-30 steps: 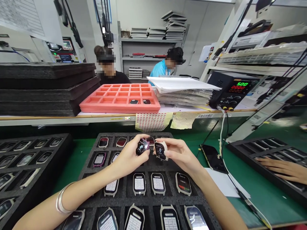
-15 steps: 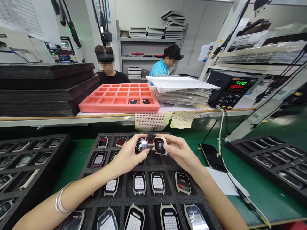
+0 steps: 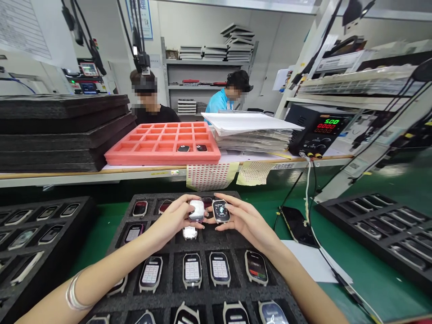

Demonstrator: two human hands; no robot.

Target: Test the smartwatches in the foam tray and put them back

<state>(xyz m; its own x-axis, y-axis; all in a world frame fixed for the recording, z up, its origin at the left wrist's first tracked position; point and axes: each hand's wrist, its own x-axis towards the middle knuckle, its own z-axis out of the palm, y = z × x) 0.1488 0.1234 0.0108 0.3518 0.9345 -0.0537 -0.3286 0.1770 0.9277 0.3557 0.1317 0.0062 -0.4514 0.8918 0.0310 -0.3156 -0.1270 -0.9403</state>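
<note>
Above the black foam tray, my left hand pinches a smartwatch whose face is washed out by glare. Close beside it, my right hand holds a second smartwatch, pale-cased, with a lit dial on its dark screen. Neither watch has a strap. More watches lie in the tray's pockets under and around my hands; several, such as the watch in the middle, show a white keypad screen. One watch at the right shows red and green on its display.
Foam trays of watches stand at left and right. A phone and white paper lie right, near cables. The shelf ahead bears a red compartment tray, black foam stack, papers and power supply. Two people sit beyond.
The left watch has tilted and its face now glares white. The right watch's screen has changed to a brighter dial, and my right fingers have shifted around it. The view has tipped slightly upward.
</note>
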